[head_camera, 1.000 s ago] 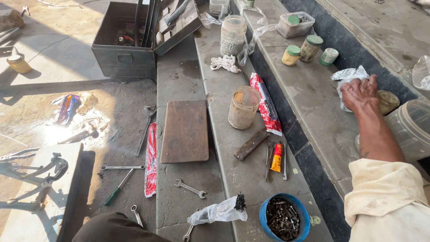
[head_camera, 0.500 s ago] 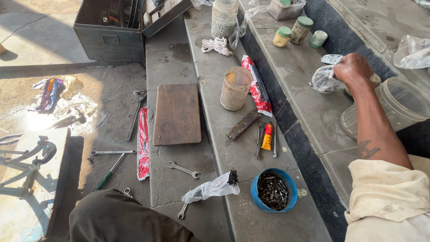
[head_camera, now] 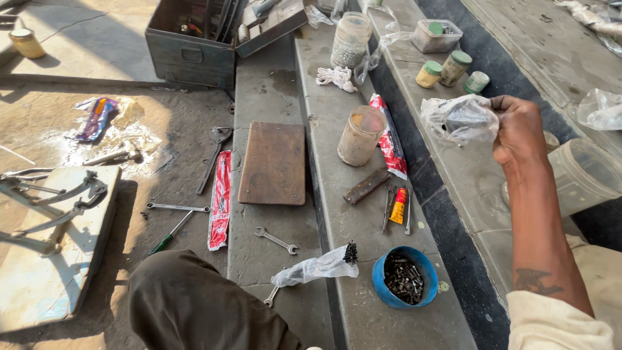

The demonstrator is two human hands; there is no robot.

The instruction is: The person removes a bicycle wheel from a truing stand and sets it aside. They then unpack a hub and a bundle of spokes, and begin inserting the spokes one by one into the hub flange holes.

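Crumpled clear plastic bag, perhaps with something dark inside, hangs clenched in your right hand, raised above the grey stone step near three small green-lidded jars

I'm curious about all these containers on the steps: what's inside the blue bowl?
The blue bowl holds a heap of small dark metal bits, likely screws or nuts; their exact kind is too small to tell. The heap covers the bowl's bottom, so anything beneath stays hidden.
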